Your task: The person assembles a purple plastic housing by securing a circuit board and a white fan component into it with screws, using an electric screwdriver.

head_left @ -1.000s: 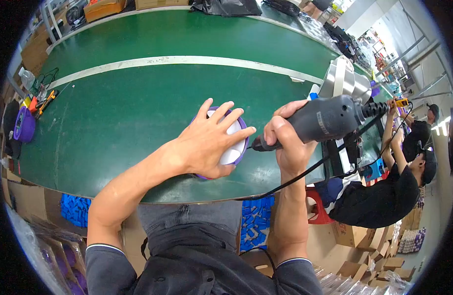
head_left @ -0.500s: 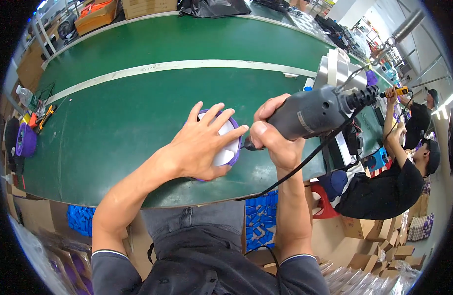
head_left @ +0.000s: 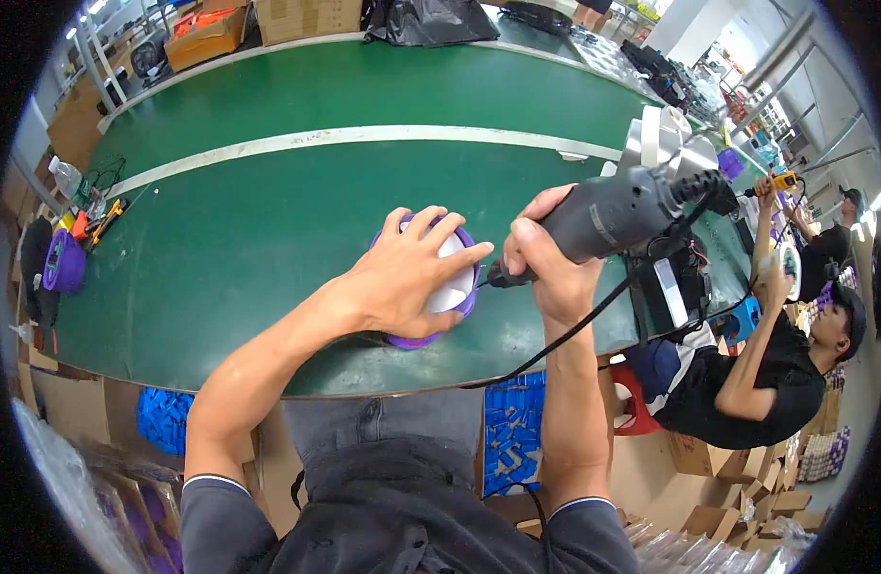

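Note:
A round purple casing with a white inner face lies on the green work table, close to its front edge. My left hand spreads over the top of it, fingers stretched toward the far rim and thumb on the near right side. In my right hand is a dark grey electric screwdriver, held almost level, its tip pointing left at the casing's right side. A narrow gap seems to lie between tip and rim. My left palm hides much of the casing.
At the left end are a purple casing, a plastic bottle and orange-handled pliers. Blue parts fill boxes below the front edge. The screwdriver's black cable hangs past my right forearm. Another person works at the right.
The screwdriver's tip has drawn back slightly from the casing's side. My left hand stays spread on the casing. At the right, the other person now holds up a round white piece.

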Action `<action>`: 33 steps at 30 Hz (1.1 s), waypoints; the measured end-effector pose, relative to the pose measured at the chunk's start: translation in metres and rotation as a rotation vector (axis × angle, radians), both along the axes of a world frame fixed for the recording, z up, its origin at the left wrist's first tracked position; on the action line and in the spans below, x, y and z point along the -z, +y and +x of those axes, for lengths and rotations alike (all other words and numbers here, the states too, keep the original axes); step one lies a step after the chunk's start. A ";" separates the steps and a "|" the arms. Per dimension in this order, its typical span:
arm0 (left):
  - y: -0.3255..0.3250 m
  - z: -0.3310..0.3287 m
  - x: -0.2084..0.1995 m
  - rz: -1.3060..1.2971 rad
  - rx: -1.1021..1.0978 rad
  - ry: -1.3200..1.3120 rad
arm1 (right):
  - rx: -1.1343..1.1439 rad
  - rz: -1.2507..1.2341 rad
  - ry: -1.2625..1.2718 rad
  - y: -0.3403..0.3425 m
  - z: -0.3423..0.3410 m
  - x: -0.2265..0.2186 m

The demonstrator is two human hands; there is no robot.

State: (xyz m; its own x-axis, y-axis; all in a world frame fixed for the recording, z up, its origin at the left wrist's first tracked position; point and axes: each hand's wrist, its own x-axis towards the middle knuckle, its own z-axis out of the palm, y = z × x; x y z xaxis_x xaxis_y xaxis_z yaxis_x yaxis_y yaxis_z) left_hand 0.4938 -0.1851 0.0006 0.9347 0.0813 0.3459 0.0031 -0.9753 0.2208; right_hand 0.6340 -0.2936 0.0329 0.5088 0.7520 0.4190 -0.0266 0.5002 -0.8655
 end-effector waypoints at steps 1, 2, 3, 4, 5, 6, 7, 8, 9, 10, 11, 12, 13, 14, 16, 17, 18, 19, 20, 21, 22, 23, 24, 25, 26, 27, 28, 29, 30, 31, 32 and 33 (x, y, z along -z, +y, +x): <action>0.001 0.001 0.000 -0.008 -0.005 -0.006 | 0.007 0.001 0.003 0.002 0.001 0.000; 0.001 0.001 -0.001 -0.001 -0.007 -0.012 | 0.006 0.008 -0.003 0.002 0.002 0.000; 0.001 0.001 -0.002 -0.016 -0.004 -0.001 | -0.003 -0.024 -0.043 0.003 0.004 0.000; 0.001 0.001 -0.003 -0.031 -0.002 0.008 | -0.011 -0.055 -0.084 0.004 0.005 -0.001; 0.001 0.001 -0.003 -0.022 -0.002 0.000 | -0.011 -0.047 -0.092 0.003 0.004 -0.002; 0.002 0.001 -0.002 -0.043 0.004 0.022 | 0.014 -0.053 -0.097 0.002 0.001 -0.002; 0.003 0.001 -0.002 -0.064 0.009 0.043 | 0.038 -0.059 -0.102 0.002 -0.001 -0.003; 0.003 0.000 -0.002 -0.058 0.011 0.037 | 0.040 -0.053 -0.108 0.003 -0.001 -0.004; 0.003 0.000 -0.001 -0.072 0.007 0.031 | 0.037 -0.003 -0.086 0.004 -0.001 -0.005; 0.004 0.000 -0.002 -0.088 0.003 0.024 | 0.033 0.046 -0.063 0.004 -0.001 -0.007; 0.007 -0.002 -0.002 -0.082 -0.002 0.022 | 0.028 0.051 -0.066 0.005 -0.002 -0.010; 0.011 -0.004 -0.003 -0.123 -0.007 0.026 | 0.047 0.086 -0.058 0.004 -0.002 -0.013; 0.013 -0.005 -0.003 -0.164 -0.011 0.030 | 0.066 0.120 -0.049 0.002 -0.001 -0.016; 0.013 -0.005 -0.003 -0.162 -0.012 0.027 | 0.065 0.122 -0.051 -0.001 -0.001 -0.020; 0.009 -0.004 -0.003 -0.117 0.005 0.027 | 0.136 0.153 -0.110 -0.007 0.001 -0.026; 0.006 -0.003 -0.006 -0.093 -0.002 0.036 | 0.121 0.141 -0.110 -0.011 0.003 -0.028; 0.006 -0.003 -0.008 -0.094 0.002 0.035 | 0.125 0.141 -0.111 -0.014 0.005 -0.029; 0.008 -0.004 -0.010 -0.126 0.007 0.032 | 0.135 0.103 -0.132 -0.016 0.007 -0.029; 0.011 -0.004 -0.012 -0.157 0.011 0.028 | 0.144 0.065 -0.152 -0.019 0.010 -0.030; 0.014 -0.003 -0.015 -0.167 0.014 0.034 | 0.147 0.065 -0.153 -0.023 0.014 -0.029; 0.019 -0.002 -0.016 -0.167 0.017 0.033 | 0.141 0.019 -0.156 -0.028 0.019 -0.028; 0.025 -0.002 -0.019 -0.231 0.019 0.033 | 0.128 -0.023 -0.158 -0.031 0.022 -0.026; 0.029 -0.003 -0.021 -0.296 0.021 0.032 | 0.123 -0.021 -0.157 -0.035 0.024 -0.025; 0.033 -0.002 -0.018 -0.274 0.004 0.021 | 0.060 0.000 -0.157 -0.038 0.027 -0.023; 0.033 -0.001 -0.018 -0.274 0.003 0.019 | 0.001 0.018 -0.161 -0.043 0.030 -0.021; 0.033 -0.001 -0.019 -0.237 0.016 0.001 | -0.042 0.020 -0.158 -0.048 0.032 -0.020; 0.034 -0.001 -0.020 -0.200 0.029 -0.017 | -0.025 0.015 -0.147 -0.052 0.031 -0.021; 0.033 -0.002 -0.020 -0.201 0.028 -0.015 | -0.026 0.029 -0.170 -0.055 0.030 -0.021; 0.032 -0.003 -0.020 -0.188 0.057 -0.054 | -0.028 0.042 -0.193 -0.058 0.031 -0.021; 0.032 -0.004 -0.021 -0.174 0.086 -0.092 | -0.030 0.041 -0.191 -0.061 0.033 -0.020; 0.030 -0.005 -0.023 -0.176 0.089 -0.092 | -0.115 0.049 -0.147 -0.065 0.037 -0.018; 0.027 -0.008 -0.026 -0.146 0.114 -0.131 | -0.200 0.056 -0.104 -0.069 0.041 -0.018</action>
